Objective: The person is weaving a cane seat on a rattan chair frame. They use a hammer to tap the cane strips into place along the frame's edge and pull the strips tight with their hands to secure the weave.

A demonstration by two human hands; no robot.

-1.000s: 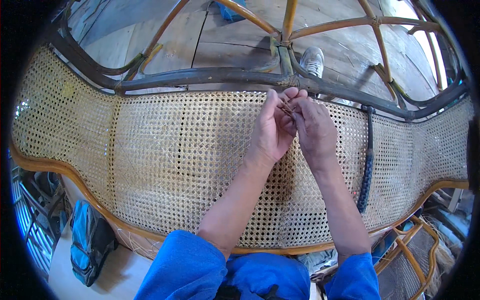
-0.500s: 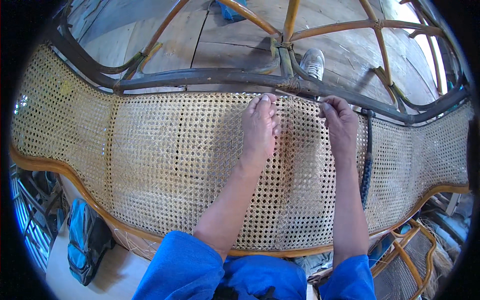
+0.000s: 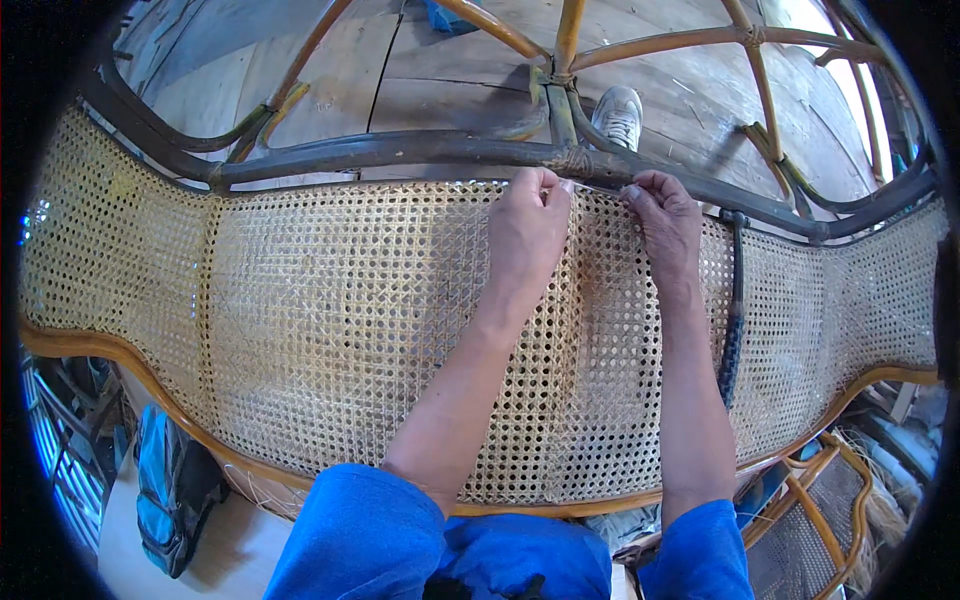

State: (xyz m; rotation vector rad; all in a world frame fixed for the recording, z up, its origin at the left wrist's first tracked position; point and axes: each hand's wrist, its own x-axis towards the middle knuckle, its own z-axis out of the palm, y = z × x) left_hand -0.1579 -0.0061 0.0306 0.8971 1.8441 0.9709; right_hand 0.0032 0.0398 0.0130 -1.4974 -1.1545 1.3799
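Note:
A wide panel of woven cane webbing [image 3: 300, 300] lies across in front of me, its far edge along a dark rattan pole [image 3: 400, 150]. At that edge my left hand [image 3: 530, 225] is closed, thumb and index finger pinched together. A little to the right, my right hand [image 3: 668, 220] is closed in a pinch too, fingers bent. A thin pale strand [image 3: 597, 187] runs along the edge between the two pinches; its ends are hidden by the fingers. Right of my right hand, a dark tool with a wrapped handle [image 3: 733, 345] hangs from the edge over the webbing.
Curved rattan poles [image 3: 655, 48] rise beyond the dark pole. Brown rattan [image 3: 95, 343] rims the panel's near edge. A shoe [image 3: 618, 118] is on the plank floor. A blue and black backpack [image 3: 165, 490] sits lower left; another rattan frame [image 3: 815, 525] stands lower right.
My left hand has turned over, from palm side showing to its back showing, and its pinch now sits further right along the edge. My right hand has shifted slightly left and away from me.

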